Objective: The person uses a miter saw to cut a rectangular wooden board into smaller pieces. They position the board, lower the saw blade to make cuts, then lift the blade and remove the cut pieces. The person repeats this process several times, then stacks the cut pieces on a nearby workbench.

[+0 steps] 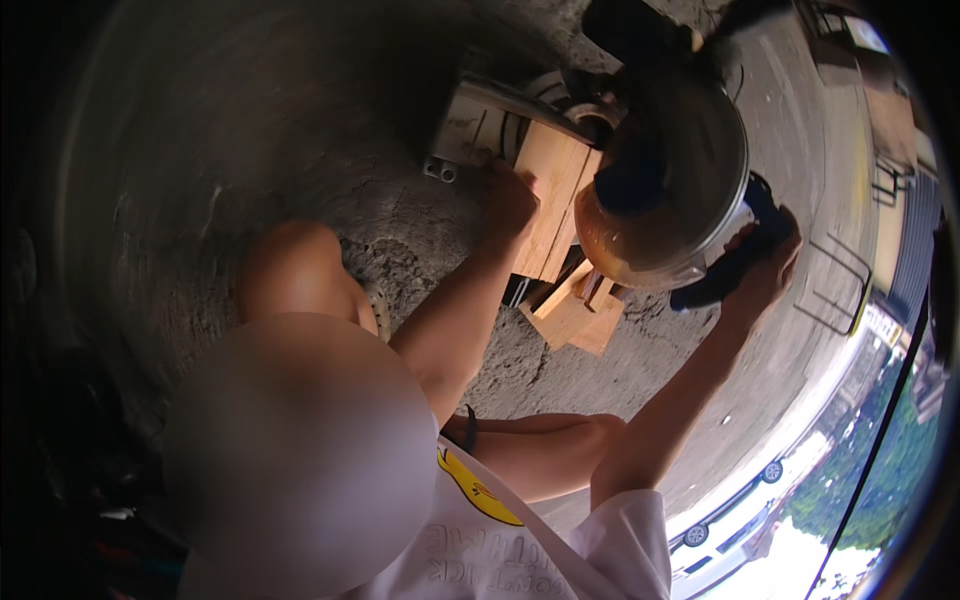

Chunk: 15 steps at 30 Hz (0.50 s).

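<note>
Left hand (510,200): pressed flat on the wooden board (553,200), upper centre of frame.
Right hand (765,262): closed around the saw's blue handle (745,255), right of centre.
Mitre saw (665,170): lowered over the board.
Offcuts (575,310): on concrete floor (300,150) below the board.

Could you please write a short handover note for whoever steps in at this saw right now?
Left hand: pressed flat on the wooden board, holding it on the saw base.
Right hand: gripping the dark handle of the miter saw.
Done: offcut wood pieces lie on the concrete floor below the board.
Left: whether the blade has entered the board cannot be seen; the guard hides it.
</note>
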Available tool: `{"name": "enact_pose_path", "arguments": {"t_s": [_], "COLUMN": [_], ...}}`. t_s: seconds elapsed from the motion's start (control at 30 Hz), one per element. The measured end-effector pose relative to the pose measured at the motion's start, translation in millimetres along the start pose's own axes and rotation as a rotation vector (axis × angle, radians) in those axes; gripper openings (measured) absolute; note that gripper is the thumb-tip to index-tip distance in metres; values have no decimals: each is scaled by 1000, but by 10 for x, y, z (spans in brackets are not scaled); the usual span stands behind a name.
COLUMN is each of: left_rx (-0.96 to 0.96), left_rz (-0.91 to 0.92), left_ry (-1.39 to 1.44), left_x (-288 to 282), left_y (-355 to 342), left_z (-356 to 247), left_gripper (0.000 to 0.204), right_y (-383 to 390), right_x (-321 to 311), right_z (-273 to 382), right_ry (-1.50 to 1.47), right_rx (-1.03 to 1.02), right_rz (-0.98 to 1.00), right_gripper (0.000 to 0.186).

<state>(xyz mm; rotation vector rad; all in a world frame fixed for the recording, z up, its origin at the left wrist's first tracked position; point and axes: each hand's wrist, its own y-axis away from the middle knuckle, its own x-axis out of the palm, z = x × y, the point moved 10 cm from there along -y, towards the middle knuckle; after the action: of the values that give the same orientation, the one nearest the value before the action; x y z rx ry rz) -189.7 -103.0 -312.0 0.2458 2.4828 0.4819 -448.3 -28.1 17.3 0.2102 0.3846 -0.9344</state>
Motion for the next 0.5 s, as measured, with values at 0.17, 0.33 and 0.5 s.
{"name": "enact_pose_path", "arguments": {"t_s": [0.17, 0.33, 0.5], "left_rx": [-176, -212, -263], "left_rz": [-47, 32, 52], "left_ry": [-90, 50, 68], "left_x": [132, 46, -52], "left_y": [-63, 46, 91], "left_z": [275, 110, -2], "left_gripper": [49, 45, 46], "right_y": [229, 501, 617], "right_x": [82, -15, -10], "right_z": [-151, -352, -413], "right_ry": [-63, -60, -100], "right_rx": [-37, -90, -105], "right_rz": [-26, -69, -111], "right_gripper": [52, 56, 56]}}
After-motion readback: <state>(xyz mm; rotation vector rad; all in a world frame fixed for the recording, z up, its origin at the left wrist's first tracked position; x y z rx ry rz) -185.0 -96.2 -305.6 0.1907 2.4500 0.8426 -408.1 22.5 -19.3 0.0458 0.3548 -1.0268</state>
